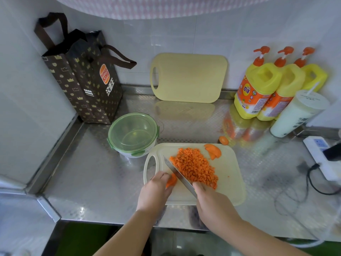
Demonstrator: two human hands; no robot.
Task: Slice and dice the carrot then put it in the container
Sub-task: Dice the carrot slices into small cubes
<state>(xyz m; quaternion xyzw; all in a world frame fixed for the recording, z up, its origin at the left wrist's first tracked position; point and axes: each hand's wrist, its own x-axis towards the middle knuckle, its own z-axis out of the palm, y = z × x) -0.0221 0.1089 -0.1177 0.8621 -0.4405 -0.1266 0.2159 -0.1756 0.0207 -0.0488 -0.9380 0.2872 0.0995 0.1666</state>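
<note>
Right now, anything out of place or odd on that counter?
One carrot round lies off the cutting board, on the steel counter just past its far right corner. The container has its green lid on, though the diced carrot is already piled up.

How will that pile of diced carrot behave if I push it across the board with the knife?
The diced carrot is a loose heap of small cubes, so it will probably spread and shed strays rather than slide as one. Flat-sided cubes should roll little, unlike the round slice lying off the cutting board.
</note>
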